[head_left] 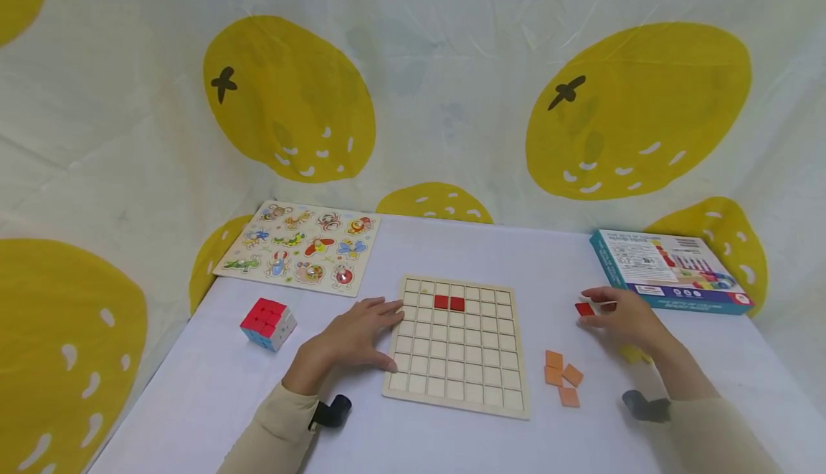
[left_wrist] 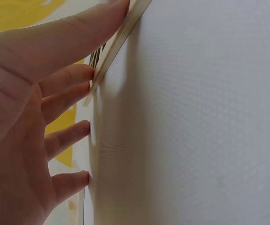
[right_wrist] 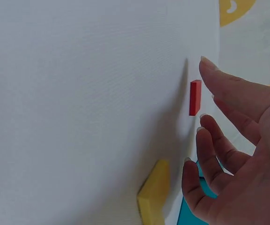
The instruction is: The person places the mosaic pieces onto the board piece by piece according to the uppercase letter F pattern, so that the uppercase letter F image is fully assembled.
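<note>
Red, small and square, the wooden tile point(head_left: 584, 309) lies flat on the white table point(head_left: 452, 244), just off your right hand's point(head_left: 622, 316) spread fingertips point(right_wrist: 209, 65), board-side. Your left hand point(head_left: 351, 338), fingers straight, steadies the gridded wooden board point(head_left: 458, 395).

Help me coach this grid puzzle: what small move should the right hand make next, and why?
Probably close the right hand on the loose red tile. Its fingertips sit at the tile without gripping it, two red tiles already fill the grid board, and the left hand steadies the board's edge.
</note>
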Available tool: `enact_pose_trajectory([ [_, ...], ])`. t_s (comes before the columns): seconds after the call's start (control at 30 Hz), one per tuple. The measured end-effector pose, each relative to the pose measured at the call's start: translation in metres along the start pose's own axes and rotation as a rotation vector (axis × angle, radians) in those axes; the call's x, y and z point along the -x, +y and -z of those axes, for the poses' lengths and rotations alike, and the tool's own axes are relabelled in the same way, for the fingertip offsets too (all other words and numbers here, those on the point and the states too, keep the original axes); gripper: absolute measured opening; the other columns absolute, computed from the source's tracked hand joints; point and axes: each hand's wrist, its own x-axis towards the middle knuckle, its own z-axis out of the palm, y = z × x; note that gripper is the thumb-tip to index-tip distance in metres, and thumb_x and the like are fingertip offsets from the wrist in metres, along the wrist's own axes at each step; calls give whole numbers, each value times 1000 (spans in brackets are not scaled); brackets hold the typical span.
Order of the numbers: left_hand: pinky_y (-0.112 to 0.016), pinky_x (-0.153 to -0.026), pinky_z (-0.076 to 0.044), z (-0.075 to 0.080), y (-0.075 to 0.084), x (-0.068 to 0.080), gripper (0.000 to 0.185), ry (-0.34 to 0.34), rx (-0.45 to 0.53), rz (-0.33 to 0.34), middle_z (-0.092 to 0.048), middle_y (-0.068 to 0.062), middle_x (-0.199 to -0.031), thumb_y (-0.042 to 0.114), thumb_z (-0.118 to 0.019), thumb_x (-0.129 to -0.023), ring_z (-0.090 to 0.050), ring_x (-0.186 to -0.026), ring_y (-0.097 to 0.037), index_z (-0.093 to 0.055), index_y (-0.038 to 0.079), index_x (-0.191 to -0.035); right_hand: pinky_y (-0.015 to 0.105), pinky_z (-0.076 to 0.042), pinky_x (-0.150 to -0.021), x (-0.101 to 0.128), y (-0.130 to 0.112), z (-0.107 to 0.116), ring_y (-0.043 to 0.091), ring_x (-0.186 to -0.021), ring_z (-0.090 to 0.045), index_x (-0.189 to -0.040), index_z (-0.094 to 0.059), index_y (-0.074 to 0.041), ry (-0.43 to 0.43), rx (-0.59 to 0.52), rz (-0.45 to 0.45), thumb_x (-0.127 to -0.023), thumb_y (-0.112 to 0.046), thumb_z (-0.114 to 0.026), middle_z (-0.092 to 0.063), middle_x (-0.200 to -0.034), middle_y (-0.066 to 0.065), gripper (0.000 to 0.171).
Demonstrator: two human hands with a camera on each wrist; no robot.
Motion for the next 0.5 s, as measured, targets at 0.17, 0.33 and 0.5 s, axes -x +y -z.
enact_pose_trajectory([
  [0.17, -65, -114, -41, -1, 0, 0, 88, 0, 5, -3, -41, 4, -164, 48, -87, -75, -31, -155, -32, -53, 19, -150, 42, -59, -95, -3, 6, -5, 38, -117, -55, -143, -56, -7, 7, -11, -21, -85, -37, -82, -56, -140, 28, 70],
  [0.33, -65, -115, -41, -1, 1, 1, 88, -1, 11, 0, -41, 4, -164, 47, -88, -75, -31, -155, -33, -53, 19, -150, 44, -60, -95, -4, 6, -6, 41, -116, -55, -139, -60, -6, 15, 0, -15, -86, -36, -82, -56, -138, 29, 65],
  [0.5, -62, -117, -40, 0, 0, 1, 88, 3, -5, -7, -41, 3, -165, 48, -87, -75, -31, -155, -33, -52, 18, -151, 38, -59, -90, -7, 6, -4, 40, -113, -55, -135, -62, -2, 3, 1, -28, -85, -36, -82, -58, -133, 30, 63],
])
